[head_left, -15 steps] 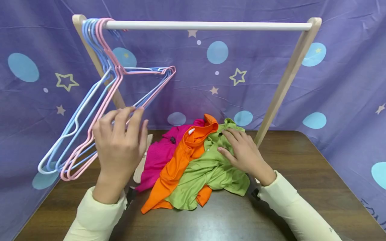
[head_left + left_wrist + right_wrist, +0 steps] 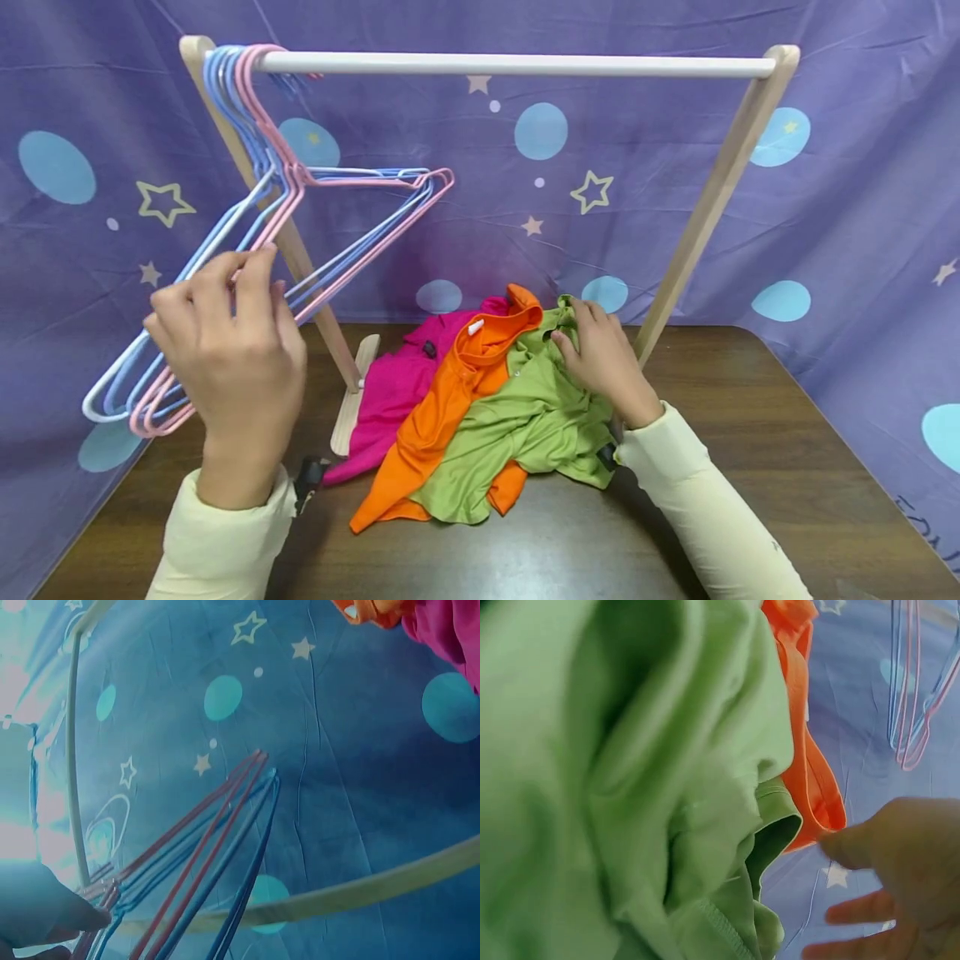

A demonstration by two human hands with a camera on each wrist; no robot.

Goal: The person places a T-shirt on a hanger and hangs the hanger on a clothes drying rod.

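My left hand (image 2: 236,358) is at the hangers on the left, its fingers curled round the near arm of a pink hanger (image 2: 367,258); the left wrist view has the fingertips (image 2: 86,919) at the pink wire. Blue and white hangers (image 2: 135,367) hang close behind. My right hand (image 2: 607,362) is at the collar end of a green shirt (image 2: 517,433), fingers spread and nothing gripped. In the right wrist view a gap shows between the thumb and the green cloth (image 2: 682,787). An orange shirt (image 2: 427,425) lies partly under the green one.
A magenta garment (image 2: 390,392) lies left of the orange shirt on the brown table (image 2: 750,467). Over the pile spans a rack's white rail (image 2: 525,64) between wooden posts (image 2: 712,200). A purple patterned cloth (image 2: 652,150) hangs behind.
My left hand has moved left and slightly up onto the pink hanger, and the hangers have swung a little. My right hand has shifted slightly away and upward along the green shirt.
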